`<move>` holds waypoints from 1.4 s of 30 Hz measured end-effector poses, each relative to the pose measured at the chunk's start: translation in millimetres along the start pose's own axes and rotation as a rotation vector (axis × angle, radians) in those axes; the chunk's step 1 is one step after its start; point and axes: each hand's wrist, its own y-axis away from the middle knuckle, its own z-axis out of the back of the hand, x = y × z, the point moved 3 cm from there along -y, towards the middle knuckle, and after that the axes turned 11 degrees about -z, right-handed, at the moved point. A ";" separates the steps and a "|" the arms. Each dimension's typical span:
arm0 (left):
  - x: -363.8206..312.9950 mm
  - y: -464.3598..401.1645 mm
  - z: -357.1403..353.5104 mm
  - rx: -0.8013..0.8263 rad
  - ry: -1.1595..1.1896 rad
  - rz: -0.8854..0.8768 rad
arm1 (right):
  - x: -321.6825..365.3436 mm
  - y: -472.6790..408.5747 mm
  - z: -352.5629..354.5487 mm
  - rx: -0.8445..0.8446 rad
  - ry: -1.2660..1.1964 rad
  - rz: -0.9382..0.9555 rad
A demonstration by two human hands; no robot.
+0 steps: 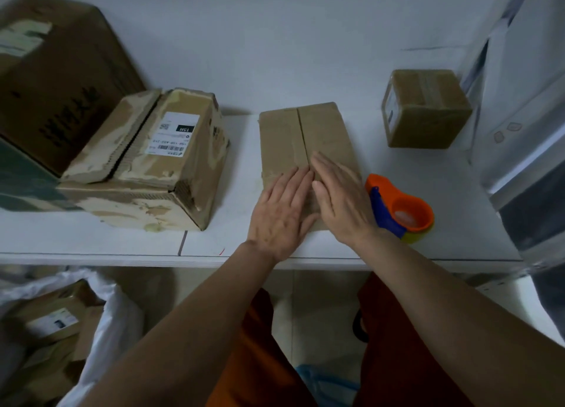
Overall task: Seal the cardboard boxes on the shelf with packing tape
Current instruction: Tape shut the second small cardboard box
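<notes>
On the shelf (305,254), a flat cardboard box (305,131) sits at centre. Both hands lie flat on its near end, left hand (282,211) at 9 o'clock of the right hand (342,202). A tape dispenser (403,211) sits at 3 o'clock, a small box (425,108) at 1 o'clock, a labelled box (153,159) at 9 o'clock, and a large carton (58,79) at 10 o'clock.

flat brown box (305,137) mid-shelf, flaps closed, seam lengthwise | small cube box (426,108) far right (taped over) | worn labelled box (159,162) left | orange-blue tape dispenser (400,211) just right of flat box
</notes>
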 end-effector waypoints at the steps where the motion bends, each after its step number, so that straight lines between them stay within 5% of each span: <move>1: 3.5 3.8 0.6 -0.024 0.007 0.015 | -0.4 0.4 -1.5 0.015 0.034 0.021; 5: 12.6 9.7 1.4 -0.218 0.158 0.100 | -3.3 0.3 -8.2 0.055 0.167 0.048; 9: 15.0 3.2 -0.1 -0.445 0.608 0.415 | -2.7 1.7 -14.4 0.060 0.241 0.054; 15: -1.9 0.5 -3.0 -0.521 1.038 0.805 | -7.0 2.3 -15.1 0.074 0.311 0.091; 18: -2.0 16.5 -4.8 -0.388 1.113 0.699 | -6.3 1.1 -14.7 0.071 0.335 0.092; 22: 28.2 27.9 0.7 -0.334 0.679 0.602 | -5.1 1.6 -15.4 0.056 0.379 0.096; 26: 57.5 -8.5 18.4 -0.160 0.354 0.081 | -6.1 1.1 -14.0 0.058 0.367 0.127; 29: 76.0 -14.2 2.5 -0.049 0.316 -0.123 | -9.6 -0.6 -14.0 0.060 0.366 0.176; 38: 84.0 -8.0 2.0 -0.058 0.329 -0.162 | -2.5 -7.6 -8.7 0.023 0.310 0.201; 42: 75.0 -20.9 10.1 -0.035 0.240 -0.127 | 8.9 -42.7 -6.3 0.223 0.474 0.242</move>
